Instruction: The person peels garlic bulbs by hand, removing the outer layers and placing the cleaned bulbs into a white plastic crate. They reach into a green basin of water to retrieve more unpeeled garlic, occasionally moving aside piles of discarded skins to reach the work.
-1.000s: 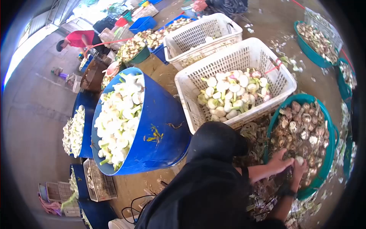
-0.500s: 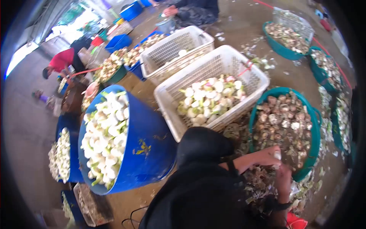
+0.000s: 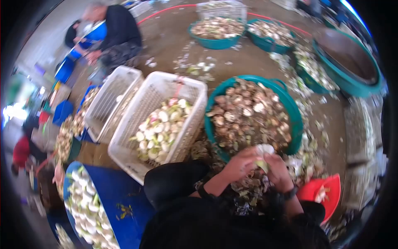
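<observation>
Both hands meet over the near rim of a green tub [image 3: 297, 124] of unpeeled garlic [image 3: 244, 110]. Between them is a white garlic bulb [image 3: 265, 148], with a pale green piece below it. My left hand [image 3: 240, 164] has its fingers closed against the bulb's left side. From the right, my right hand [image 3: 277, 169] grips the same bulb, fingers bent round it. Loose skins and leaves [image 3: 248, 191] lie heaped under my wrists. Left of the tub, a white crate [image 3: 124, 141] holds cleaned bulbs [image 3: 161, 130] with short green stems.
A tall blue barrel [image 3: 120, 195] full of white bulbs stands at lower left. A red container [image 3: 331, 199] lies by my right knee. Behind are more green tubs [image 3: 217, 43], a second crate [image 3: 93, 114] and a seated person [image 3: 120, 37]. Scraps litter the floor.
My view has swung to the right, so the tub and hands appear farther left and the red container shows more fully. The hands stay together on a bulb.
</observation>
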The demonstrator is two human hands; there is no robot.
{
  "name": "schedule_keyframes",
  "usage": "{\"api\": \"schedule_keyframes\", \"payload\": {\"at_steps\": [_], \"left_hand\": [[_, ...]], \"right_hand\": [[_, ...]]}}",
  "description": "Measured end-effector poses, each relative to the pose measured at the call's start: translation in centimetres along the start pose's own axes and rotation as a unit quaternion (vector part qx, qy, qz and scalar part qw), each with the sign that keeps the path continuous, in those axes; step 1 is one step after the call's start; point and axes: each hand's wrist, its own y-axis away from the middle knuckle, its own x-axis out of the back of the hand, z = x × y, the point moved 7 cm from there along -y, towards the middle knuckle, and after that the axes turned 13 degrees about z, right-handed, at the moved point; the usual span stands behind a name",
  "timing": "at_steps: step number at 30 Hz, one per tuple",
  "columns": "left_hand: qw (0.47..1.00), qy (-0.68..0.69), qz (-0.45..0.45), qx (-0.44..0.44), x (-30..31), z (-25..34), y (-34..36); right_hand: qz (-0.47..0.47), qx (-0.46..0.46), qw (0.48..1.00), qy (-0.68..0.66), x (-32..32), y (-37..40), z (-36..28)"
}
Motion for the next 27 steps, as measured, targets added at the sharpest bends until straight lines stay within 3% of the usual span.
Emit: {"api": "schedule_keyframes", "payload": {"at_steps": [1,3,4,5,6,7,9,10,12,13,15,16,17,18,19,20,21,22,23,24,25,26,27], "left_hand": [[0.999,0.015,0.005,0.030,0.0,-0.3,-0.3],[0.979,0.124,0.127,0.104,0.1,-0.5,-0.5],[0.885,0.345,0.167,0.266,-0.4,-2.1,0.1],[0.810,0.431,0.223,0.329,-0.3,-2.2,0.3],[0.765,0.468,0.238,0.372,-0.2,-2.3,0.5],[0.715,0.499,0.259,0.415,0.0,-2.8,0.9],[0.657,0.522,0.293,0.459,0.6,-4.2,1.6],[0.615,0.522,0.319,0.497,1.1,-6.1,2.7],[0.558,0.533,0.344,0.535,2.1,-7.9,3.5],[0.560,0.559,0.283,0.541,1.8,-7.3,3.1],[0.607,0.541,0.228,0.537,0.7,-5.0,1.9],[0.578,0.551,0.222,0.560,0.7,-5.5,2.5],[0.576,0.549,0.222,0.564,0.5,-5.2,2.4],[0.569,0.517,0.272,0.578,0.6,-5.1,2.4],[0.561,0.485,0.322,0.589,1.0,-5.2,2.7],[0.555,0.577,0.260,0.540,1.1,-5.1,2.2],[0.569,0.565,0.247,0.543,2.1,-5.5,2.9],[0.556,0.552,0.294,0.548,3.1,-6.9,3.4],[0.541,0.536,0.339,0.552,3.8,-8.1,3.7],[0.525,0.515,0.352,0.579,4.1,-8.3,3.8],[0.526,0.513,0.350,0.581,4.3,-8.3,3.9],[0.532,0.568,0.284,0.560,3.6,-7.7,3.2],[0.532,0.621,0.216,0.534,2.7,-6.8,2.5]], "right_hand": [[0.025,0.007,0.997,-0.070,0.2,-0.2,0.0],[0.022,0.091,0.989,-0.116,0.4,0.3,-0.6],[0.011,0.133,0.982,-0.135,1.3,0.8,-0.5],[0.012,0.210,0.977,0.013,1.2,2.3,-1.2],[0.026,0.288,0.945,0.153,1.1,3.9,-1.9],[-0.014,0.283,0.953,0.105,0.4,5.2,-1.5],[-0.065,0.475,0.855,0.198,-0.8,8.1,-3.2],[-0.061,0.435,0.883,0.166,0.0,8.6,-2.4],[0.020,0.254,0.967,-0.005,3.9,8.1,-1.0],[0.078,0.191,0.974,-0.097,5.5,7.7,-1.3],[0.106,0.241,0.932,-0.249,6.1,7.8,-4.5],[0.085,0.266,0.916,-0.289,6.0,8.5,-5.8],[0.149,0.401,0.903,-0.028,6.3,9.4,-7.0],[0.256,0.508,0.797,0.205,6.2,10.7,-8.2],[0.256,0.506,0.798,0.206,6.0,10.7,-8.1],[0.128,0.456,0.876,-0.094,5.5,10.4,-8.4],[-0.017,0.358,0.878,-0.318,5.1,9.5,-8.2],[-0.126,0.221,0.809,-0.531,4.7,8.7,-7.9],[-0.233,0.294,0.786,-0.492,4.6,8.4,-8.2],[-0.230,0.293,0.786,-0.493,4.4,8.2,-7.6],[-0.194,0.354,0.898,-0.172,2.0,8.1,-6.5],[-0.132,0.370,0.903,0.172,0.1,7.4,-4.7],[-0.054,0.336,0.798,0.497,-0.5,6.3,-2.7]]}}
